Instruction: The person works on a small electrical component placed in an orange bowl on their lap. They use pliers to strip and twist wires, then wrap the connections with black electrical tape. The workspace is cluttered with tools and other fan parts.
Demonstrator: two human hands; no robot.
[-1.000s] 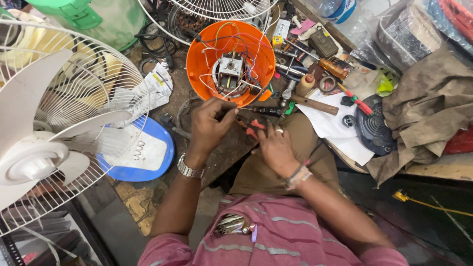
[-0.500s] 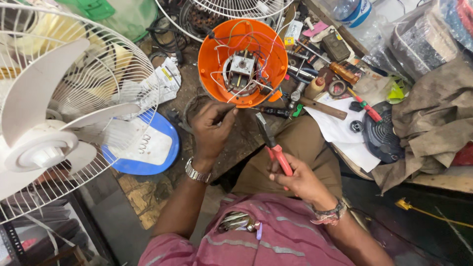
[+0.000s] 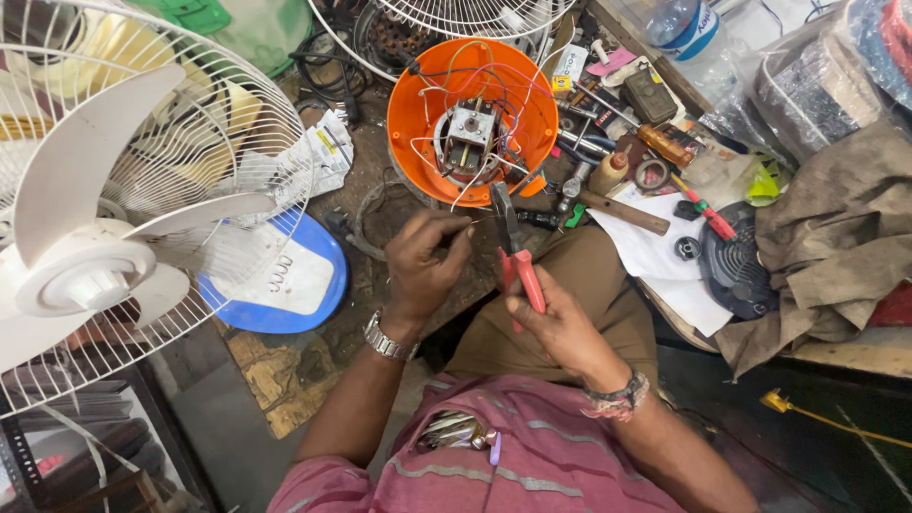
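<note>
Hemmed around the orange fan housing [image 3: 427, 104]: white fan cage [image 3: 142, 190] left of it, tool clutter [image 3: 627, 142] right of it, open bench [image 3: 380, 214] just below it.

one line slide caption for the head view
Right hand holds red-handled pliers while left hand pinches a wire below the open orange fan motor housing.

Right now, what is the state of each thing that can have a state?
Orange housing: open, motor and wires exposed.
Pliers: held in right hand, jaws pointing at the housing.
Wire: pinched in left hand.
White fan: blades not blurred.
</note>
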